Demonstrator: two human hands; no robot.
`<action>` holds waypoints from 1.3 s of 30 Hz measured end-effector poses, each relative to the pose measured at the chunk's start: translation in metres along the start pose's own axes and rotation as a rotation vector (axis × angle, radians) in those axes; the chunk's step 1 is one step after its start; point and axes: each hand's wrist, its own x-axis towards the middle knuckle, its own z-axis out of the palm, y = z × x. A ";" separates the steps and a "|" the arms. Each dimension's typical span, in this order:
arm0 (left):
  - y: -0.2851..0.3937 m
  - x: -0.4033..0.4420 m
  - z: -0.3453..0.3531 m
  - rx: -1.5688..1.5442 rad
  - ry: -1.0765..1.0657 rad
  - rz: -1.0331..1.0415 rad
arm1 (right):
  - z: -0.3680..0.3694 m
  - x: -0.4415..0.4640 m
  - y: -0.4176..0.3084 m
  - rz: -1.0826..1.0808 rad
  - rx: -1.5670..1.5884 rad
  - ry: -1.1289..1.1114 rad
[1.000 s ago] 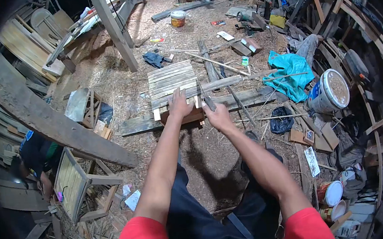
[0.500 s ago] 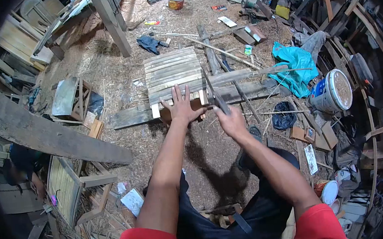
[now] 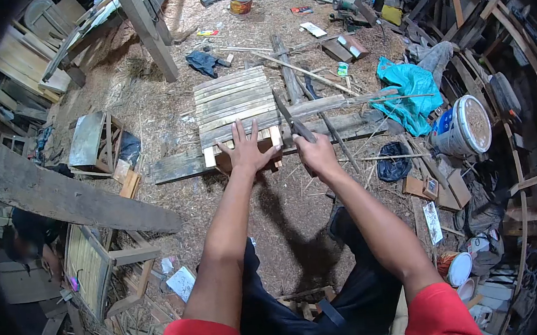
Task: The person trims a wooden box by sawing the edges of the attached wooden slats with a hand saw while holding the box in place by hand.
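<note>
My left hand lies flat with fingers spread on the near end of a small wooden box whose top is covered in narrow slats. In my right hand is a handsaw, its dark handle in my closed fingers. The saw's blade points forward along the box's right edge, close to where a long wooden strip sticks out to the right. Whether the teeth are inside the wood cannot be made out. Beneath the box lies a grey plank.
To the right are a teal tarp, a large white bucket and a black plastic bag. A wooden post stands ahead. A thick beam crosses the left side, where another person bends low.
My right hand and the saw have moved forward along the box's edge. My left hand stays on the slats. The whole view has shifted slightly.
</note>
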 end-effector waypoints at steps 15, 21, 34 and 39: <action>-0.003 0.001 0.001 0.004 -0.001 0.020 | 0.000 -0.038 -0.035 -0.071 -0.065 0.015; 0.001 0.001 -0.002 0.006 0.002 0.010 | 0.012 -0.011 -0.021 -0.178 -0.083 0.028; 0.000 0.009 0.004 -0.058 -0.047 0.071 | 0.000 -0.032 -0.020 -0.103 -0.115 -0.021; 0.004 0.010 -0.002 -0.003 -0.103 0.058 | 0.003 -0.021 -0.008 -0.111 -0.154 -0.028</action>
